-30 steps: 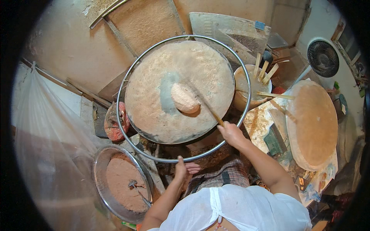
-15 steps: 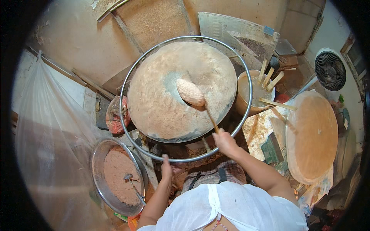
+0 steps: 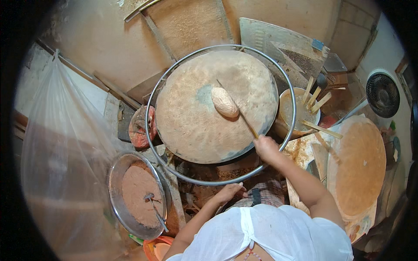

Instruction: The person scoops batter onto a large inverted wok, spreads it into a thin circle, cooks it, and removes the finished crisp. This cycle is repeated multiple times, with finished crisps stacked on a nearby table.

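My right hand [image 3: 266, 147] is closed round the handle of a long, thin spatula [image 3: 244, 118], whose blade lies along the right side of a lump of wet pinkish batter [image 3: 224, 102]. That lump rests near the middle of a large round griddle [image 3: 187, 126], coated with a thin tan layer apart from a greyish bare patch beside the lump. A metal ring [image 3: 209, 183] runs around the griddle, with a gap between them. Just below the ring's near side, by my lap, is my left hand [image 3: 230, 191], empty, with fingers loosely stretched toward the right.
At left, a metal basin [image 3: 114, 204] holds pinkish batter and a ladle [image 3: 156, 211], near hanging plastic sheeting [image 3: 56, 143]. On the right stand a bucket [image 3: 289, 122] with wooden-handled tools, a stack of round flat sheets [image 3: 361, 165] and a fan [image 3: 382, 93].
My left hand has left the ring's near edge and moved right, toward my lap. The spatula has shifted from under the batter lump to its right side. The whole view has shifted slightly.
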Demonstrator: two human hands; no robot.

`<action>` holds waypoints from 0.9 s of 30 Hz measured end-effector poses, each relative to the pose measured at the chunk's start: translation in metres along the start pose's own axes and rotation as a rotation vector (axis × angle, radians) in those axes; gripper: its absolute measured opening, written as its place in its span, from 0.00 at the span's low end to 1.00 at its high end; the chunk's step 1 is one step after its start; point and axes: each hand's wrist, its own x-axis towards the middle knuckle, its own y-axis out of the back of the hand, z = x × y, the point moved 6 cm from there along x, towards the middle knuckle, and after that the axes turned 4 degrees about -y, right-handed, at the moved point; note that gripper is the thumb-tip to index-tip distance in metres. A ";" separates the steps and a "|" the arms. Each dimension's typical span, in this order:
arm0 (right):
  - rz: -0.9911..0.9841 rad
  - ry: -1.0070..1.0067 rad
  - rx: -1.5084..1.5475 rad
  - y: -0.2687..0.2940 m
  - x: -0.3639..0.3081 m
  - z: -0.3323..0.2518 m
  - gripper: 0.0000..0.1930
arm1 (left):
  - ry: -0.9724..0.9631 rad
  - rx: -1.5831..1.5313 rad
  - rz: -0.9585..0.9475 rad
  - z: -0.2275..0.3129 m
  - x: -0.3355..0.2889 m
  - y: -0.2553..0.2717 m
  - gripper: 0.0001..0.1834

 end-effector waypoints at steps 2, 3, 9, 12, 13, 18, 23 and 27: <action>0.036 0.004 -0.012 0.031 0.004 0.014 0.20 | 0.001 0.230 0.052 0.011 -0.022 0.020 0.22; 0.074 0.007 0.006 0.042 0.003 0.015 0.20 | -0.034 0.157 0.098 -0.006 -0.033 0.046 0.22; 0.028 -0.036 -0.003 -0.017 -0.007 -0.016 0.18 | -0.114 0.071 0.941 0.002 -0.152 0.182 0.17; -0.004 -0.025 -0.022 0.005 0.010 -0.020 0.18 | -0.050 0.470 1.184 -0.047 -0.230 0.276 0.12; 0.020 -0.043 -0.026 0.021 0.010 -0.018 0.19 | 0.045 0.740 1.302 -0.050 -0.253 0.283 0.13; -0.007 -0.069 0.032 -0.043 0.000 -0.018 0.17 | 0.448 0.884 1.382 -0.139 -0.306 0.324 0.19; -0.019 -0.014 -0.028 -0.007 0.007 -0.036 0.20 | 0.649 0.726 1.140 -0.154 -0.306 0.328 0.17; 0.139 -0.107 0.026 -0.023 0.006 -0.019 0.19 | 0.808 0.843 1.193 -0.220 -0.359 0.359 0.14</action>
